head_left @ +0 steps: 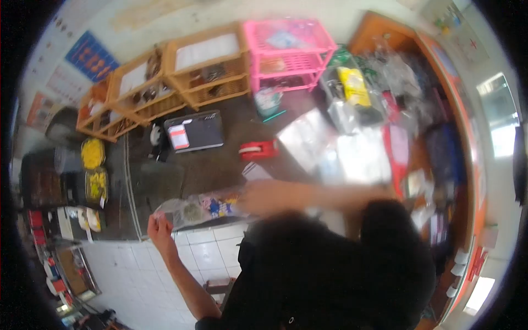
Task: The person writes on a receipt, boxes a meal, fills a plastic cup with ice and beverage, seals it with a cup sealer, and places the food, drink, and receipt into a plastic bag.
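A clear plastic bag (179, 213) is stretched along the front edge of the dark counter. Inside it I make out something round and green, and blue, white and yellow printed packaging (221, 205). My left hand (160, 225) is closed in a pinch on the bag's left end. At the bag's right end is my right hand (263, 197), blurred by motion, its fingers too smeared to make out. Just beyond that hand lies a whitish card or paper (256, 171). A red tape dispenser (258, 149) sits farther back.
Wooden racks (212, 71) and a pink rack (291, 52) line the back. A dark flat device (194, 132) lies before them. Shiny plastic sheets (308, 140) and piled bags (390, 71) cover the right side. Yellow-filled containers (96, 184) stand left.
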`<action>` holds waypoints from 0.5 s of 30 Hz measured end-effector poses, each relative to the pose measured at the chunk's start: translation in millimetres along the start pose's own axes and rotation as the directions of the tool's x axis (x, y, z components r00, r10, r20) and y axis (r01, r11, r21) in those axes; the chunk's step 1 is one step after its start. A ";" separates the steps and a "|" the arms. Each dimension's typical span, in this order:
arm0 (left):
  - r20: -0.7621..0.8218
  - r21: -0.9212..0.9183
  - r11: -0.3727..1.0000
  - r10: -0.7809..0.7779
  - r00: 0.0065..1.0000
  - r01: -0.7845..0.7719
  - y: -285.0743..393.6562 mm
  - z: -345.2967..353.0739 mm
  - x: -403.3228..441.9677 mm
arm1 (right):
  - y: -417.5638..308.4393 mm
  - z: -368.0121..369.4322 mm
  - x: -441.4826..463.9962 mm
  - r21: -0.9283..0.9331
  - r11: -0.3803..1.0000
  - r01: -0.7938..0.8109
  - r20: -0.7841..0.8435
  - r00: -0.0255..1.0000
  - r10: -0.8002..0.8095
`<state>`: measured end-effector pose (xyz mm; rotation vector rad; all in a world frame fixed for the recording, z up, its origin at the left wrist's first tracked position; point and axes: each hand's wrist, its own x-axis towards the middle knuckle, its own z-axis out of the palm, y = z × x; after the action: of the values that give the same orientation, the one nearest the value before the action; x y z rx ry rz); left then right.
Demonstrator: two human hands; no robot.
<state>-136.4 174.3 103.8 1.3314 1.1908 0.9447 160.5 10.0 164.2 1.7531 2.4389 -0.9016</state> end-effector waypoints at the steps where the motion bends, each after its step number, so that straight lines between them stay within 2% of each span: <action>1: 0.006 0.052 0.999 0.007 1.000 -0.007 1.3 4.4 -1.3 | 17.7 26.4 -5.8 -0.012 0.988 0.152 -0.283 0.947 -0.149; 2: 0.012 0.102 0.995 0.011 1.000 -0.012 -0.1 8.4 -2.3 | 31.6 43.5 -15.7 -0.075 0.954 0.289 -0.532 0.798 -0.283; 3: 0.039 0.093 0.996 0.012 0.999 -0.015 -1.0 17.1 -4.8 | 40.8 46.1 -28.4 0.122 0.940 0.319 -0.591 0.784 -0.189; 4: 0.044 0.072 0.997 -0.026 0.999 0.023 -2.2 24.1 -8.3 | 62.3 48.5 -42.6 0.121 0.945 0.304 -0.593 0.786 -0.176; 6: 0.036 0.046 0.997 -0.061 0.997 0.060 -16.5 19.9 -11.8 | 127.0 60.9 -75.8 0.430 0.902 0.028 -0.472 0.859 0.199; 7: 0.039 0.165 0.986 -0.028 0.999 0.021 -30.5 6.9 -8.9 | 170.6 71.1 -94.4 0.535 0.826 -0.179 -0.482 0.738 0.472; 8: 0.044 0.228 0.974 -0.018 0.999 0.007 -26.4 14.4 -11.9 | 226.9 92.3 -115.4 0.617 0.702 -0.357 -0.556 0.433 0.709; 9: 0.050 0.290 0.957 -0.008 0.999 -0.007 -22.2 22.1 -14.8 | 299.6 112.1 -146.9 0.482 0.736 -0.475 -0.724 0.258 0.640; 10: 0.004 0.318 0.948 -0.021 1.000 0.019 7.4 39.8 -27.0 | 346.9 121.2 -187.9 0.396 0.682 -0.615 -0.842 0.052 0.536; 11: -0.020 0.330 0.943 -0.029 0.999 0.034 11.3 48.8 -28.7 | 412.3 150.5 -234.6 0.428 0.398 -0.812 -0.604 0.070 0.794; 12: -0.044 0.341 0.939 -0.037 0.998 0.050 15.2 57.6 -30.5 | 424.2 138.0 -268.5 0.322 0.301 -0.898 -0.448 0.135 0.884; 13: -0.096 0.351 0.932 -0.062 0.993 0.092 1.9 46.2 -30.4 | 407.3 116.1 -284.5 0.372 0.440 -0.817 -0.510 0.216 0.833; 14: -0.150 0.361 0.922 -0.090 0.985 0.140 -10.0 33.3 -30.0 | 417.3 118.1 -290.0 0.366 0.441 -0.820 -0.500 0.226 0.836; 15: -0.161 0.470 0.855 -0.161 0.974 0.220 -15.8 24.4 -25.6 | 426.8 121.5 -294.3 0.313 0.440 -0.842 -0.492 0.253 0.833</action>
<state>-119.6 143.4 87.5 1.5240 1.6974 0.6005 604.1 -210.6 -30.9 3.1195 1.0687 -0.1647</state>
